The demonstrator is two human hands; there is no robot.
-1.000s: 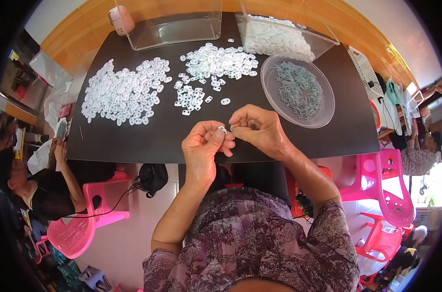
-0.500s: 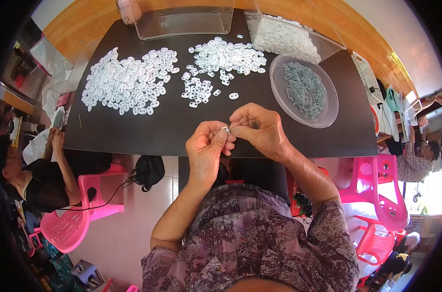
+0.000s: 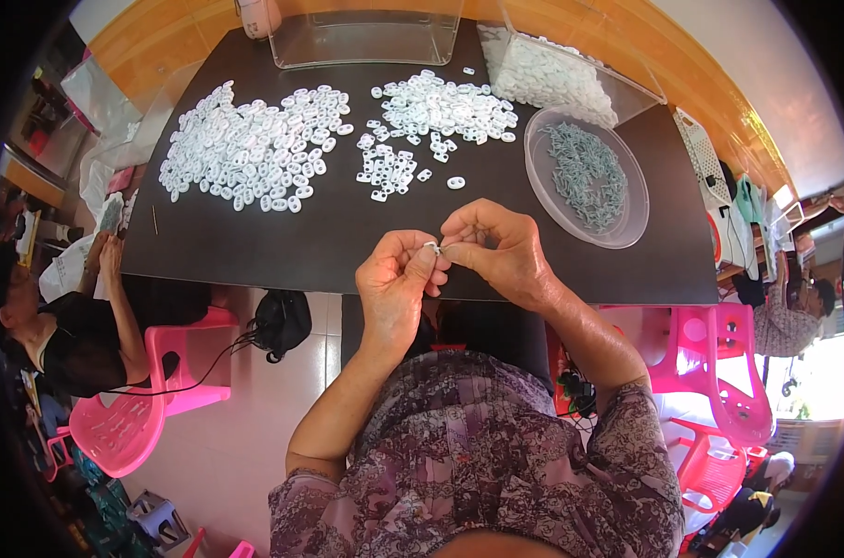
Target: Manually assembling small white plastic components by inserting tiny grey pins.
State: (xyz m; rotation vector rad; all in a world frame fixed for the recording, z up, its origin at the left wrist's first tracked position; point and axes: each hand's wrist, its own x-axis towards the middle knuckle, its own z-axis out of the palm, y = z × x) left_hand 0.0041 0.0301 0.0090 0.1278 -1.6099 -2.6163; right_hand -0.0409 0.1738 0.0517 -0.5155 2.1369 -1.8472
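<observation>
Just over the table's near edge, my left hand (image 3: 390, 284) pinches a small white plastic piece (image 3: 431, 246) between thumb and fingers. My right hand (image 3: 504, 256) meets it from the right, thumb and forefinger closed at the same piece; anything else in that pinch is too small to make out. Beyond the hands lie small squarish white two-hole pieces (image 3: 386, 171) and a lone oval white piece (image 3: 455, 182). A large heap of white oval two-hole pieces (image 3: 245, 153) spreads at the left, with another heap (image 3: 445, 104) farther back.
A round clear tray (image 3: 545, 206) of grey-green screw-like pieces (image 3: 585, 177) sits at the right. Behind it leans a clear bin (image 3: 626, 86) of white pieces. Another clear bin (image 3: 366, 63) stands at the back. People sit left and right, near pink chairs (image 3: 115, 432).
The view has shifted a little, so the table's contents appear slightly to the right. Both hands keep their pinch on the white piece, almost unmoved.
</observation>
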